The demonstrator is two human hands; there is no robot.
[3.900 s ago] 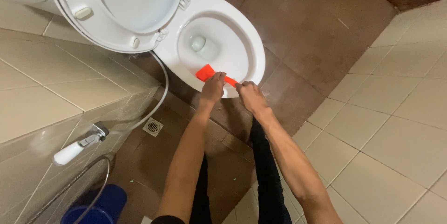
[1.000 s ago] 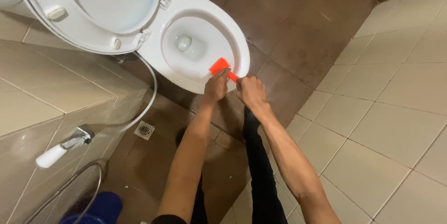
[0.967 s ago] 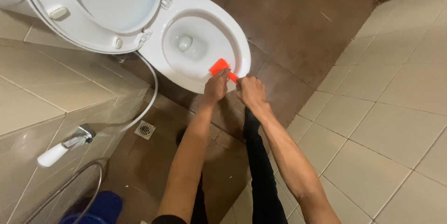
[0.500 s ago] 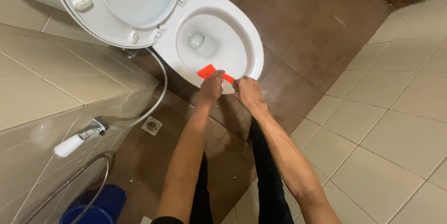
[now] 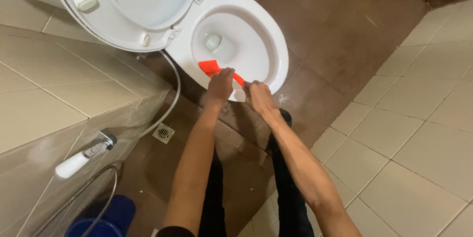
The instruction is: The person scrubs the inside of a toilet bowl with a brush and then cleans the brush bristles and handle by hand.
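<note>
orange brush [image 5: 211,67] — head inside toilet bowl [image 5: 276,45] at near rim | left hand [image 5: 219,83] and right hand [image 5: 257,96]: grip clenched on handle | likely light, stiff plastic, maybe wet — hold mid-handle

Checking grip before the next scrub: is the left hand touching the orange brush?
Touching. The head view shows the left hand closed around the orange brush just behind its head, no gap.

One toilet [image 5: 236,35] at twelve o'clock, one orange brush [image 5: 213,67] in its bowl, two hands, one floor drain [image 5: 163,132] and one spray nozzle [image 5: 81,157] at nine, one blue bucket [image 5: 101,220] at seven.
</note>
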